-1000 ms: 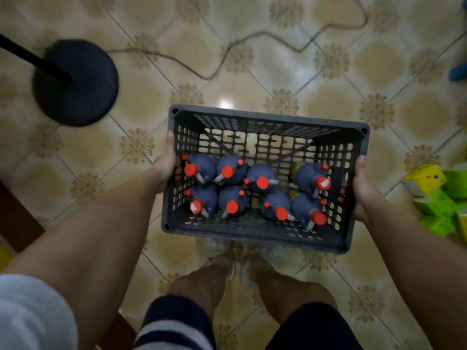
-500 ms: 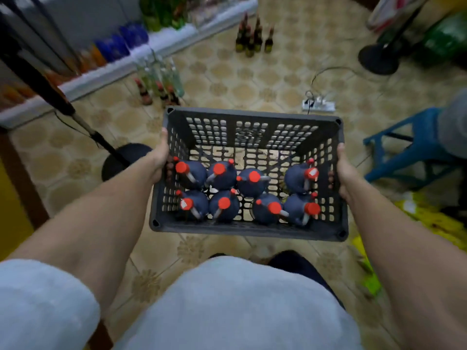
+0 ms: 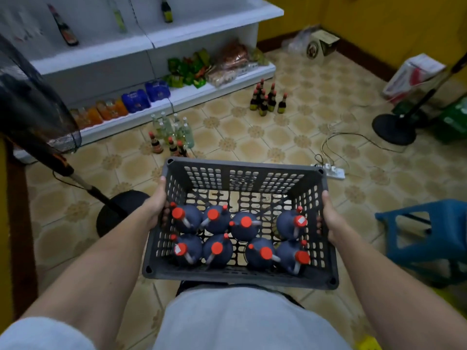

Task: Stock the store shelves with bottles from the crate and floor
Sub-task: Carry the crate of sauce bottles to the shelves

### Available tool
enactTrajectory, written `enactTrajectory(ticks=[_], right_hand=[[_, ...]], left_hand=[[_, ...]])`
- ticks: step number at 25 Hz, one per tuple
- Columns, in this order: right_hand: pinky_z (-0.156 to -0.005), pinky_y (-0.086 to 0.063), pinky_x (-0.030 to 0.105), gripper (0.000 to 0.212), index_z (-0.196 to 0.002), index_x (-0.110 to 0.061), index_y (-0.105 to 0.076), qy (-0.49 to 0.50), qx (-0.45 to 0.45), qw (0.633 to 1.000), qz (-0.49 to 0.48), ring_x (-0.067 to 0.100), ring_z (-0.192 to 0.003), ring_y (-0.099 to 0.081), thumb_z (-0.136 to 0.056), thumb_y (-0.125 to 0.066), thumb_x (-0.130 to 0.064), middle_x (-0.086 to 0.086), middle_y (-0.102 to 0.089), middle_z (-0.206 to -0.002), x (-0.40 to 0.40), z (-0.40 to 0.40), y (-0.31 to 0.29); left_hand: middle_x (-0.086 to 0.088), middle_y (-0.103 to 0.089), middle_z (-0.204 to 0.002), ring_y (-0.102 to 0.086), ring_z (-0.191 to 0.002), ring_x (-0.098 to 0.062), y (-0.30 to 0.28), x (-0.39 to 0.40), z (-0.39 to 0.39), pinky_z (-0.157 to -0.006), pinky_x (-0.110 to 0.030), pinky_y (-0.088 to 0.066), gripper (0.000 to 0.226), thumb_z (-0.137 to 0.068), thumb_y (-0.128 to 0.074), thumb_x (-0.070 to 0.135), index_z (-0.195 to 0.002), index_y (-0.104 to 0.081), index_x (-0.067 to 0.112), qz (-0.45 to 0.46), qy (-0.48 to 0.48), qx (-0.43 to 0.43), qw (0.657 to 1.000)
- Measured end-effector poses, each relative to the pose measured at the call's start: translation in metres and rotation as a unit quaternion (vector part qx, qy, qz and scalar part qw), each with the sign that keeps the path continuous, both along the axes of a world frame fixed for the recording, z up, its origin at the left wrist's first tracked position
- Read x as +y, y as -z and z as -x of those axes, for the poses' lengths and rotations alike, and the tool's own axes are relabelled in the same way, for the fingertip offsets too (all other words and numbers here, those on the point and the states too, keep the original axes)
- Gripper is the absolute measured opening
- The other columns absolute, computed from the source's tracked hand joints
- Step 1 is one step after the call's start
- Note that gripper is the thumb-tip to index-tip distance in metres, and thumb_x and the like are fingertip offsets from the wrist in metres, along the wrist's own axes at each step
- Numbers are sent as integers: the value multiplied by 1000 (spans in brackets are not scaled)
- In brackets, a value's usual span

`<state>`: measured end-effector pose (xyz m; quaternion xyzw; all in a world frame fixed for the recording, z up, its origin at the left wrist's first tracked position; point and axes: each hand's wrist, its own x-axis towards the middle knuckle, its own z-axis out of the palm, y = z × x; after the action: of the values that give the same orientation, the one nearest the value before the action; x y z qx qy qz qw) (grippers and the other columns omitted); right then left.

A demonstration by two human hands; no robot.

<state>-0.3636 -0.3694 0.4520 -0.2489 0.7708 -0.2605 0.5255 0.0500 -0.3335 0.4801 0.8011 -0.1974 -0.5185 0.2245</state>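
Holding item one: dark perforated crate (image 3: pixel 242 170), carried level in front of my waist, above the tiled floor (image 3: pixel 278 137). Contents: eight dark bottles (image 3: pixel 243 226) with orange caps, upright in two rows, four far and four near, with a gap in the far row.

My left hand (image 3: pixel 155 208) grips the crate's left wall, thumb lying over the rim, fingers curled in through the side holes. My right hand (image 3: pixel 331 221) grips the right wall the same way, thumb on the rim, fingertips showing through the holes. Both forearms reach forward, slightly bent, on either side of the crate.

Floor stock, far of the crate: cluster of clear glass bottles (image 3: pixel 177 128) with a few small red-capped sauce bottles (image 3: pixel 155 144) just beside them; further right, a group of dark brown bottles (image 3: pixel 266 101).

White shelves (image 3: pixel 202 92), far left: orange and blue packs on the bottom tier, green and red packets to their right; single bottles standing on the upper tiers.

Other: fan stand (image 3: pixel 75 178) at near left, power strip (image 3: pixel 331 170) with cable just right of the crate's far corner, blue stool (image 3: pixel 429 238) at right.
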Motion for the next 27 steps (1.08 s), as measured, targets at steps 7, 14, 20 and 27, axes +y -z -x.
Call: enactTrajectory(ticks=[7, 14, 20, 27], right_hand=[[-63, -43, 32, 89, -87, -12, -59, -17, 23, 999, -37, 23, -66, -52, -63, -38, -96, 9, -55, -78, -152, -1, 10], [-54, -43, 31, 77, -76, -13, -55, 36, 15, 999, -15, 20, -55, -48, -73, -40, -89, 7, -51, -67, -282, -25, 6], [-46, -35, 28, 72, -58, -15, -45, 78, 25, 997, -7, 19, -44, -39, -78, -42, -85, 3, -44, -51, -401, -20, 8], [-65, -47, 37, 112, -101, -5, -67, 7, -11, 999, -52, 33, -74, -61, -50, -39, -101, 15, -64, -90, -595, -2, 26]], left_hand=[[-4, -29, -51, -27, -46, -18, 26, -126, -3, -51, -29, -21, 80, -78, -8, 89, -56, -32, 15, -12, -1, 30, 999], [-5, -29, -52, -25, -44, -18, 21, -293, -25, -48, -27, -20, 82, -76, -8, 90, -56, -33, 14, -8, 22, 38, 999], [-23, -73, -75, -71, -72, -32, 8, -441, -19, -68, -38, -59, 112, -81, -12, 86, -100, -70, -8, 5, 41, 50, 998], [-3, -31, -46, -26, -44, -18, 19, -575, -1, -48, -26, -21, 83, -77, -11, 90, -51, -36, 16, 0, -11, 45, 999]])
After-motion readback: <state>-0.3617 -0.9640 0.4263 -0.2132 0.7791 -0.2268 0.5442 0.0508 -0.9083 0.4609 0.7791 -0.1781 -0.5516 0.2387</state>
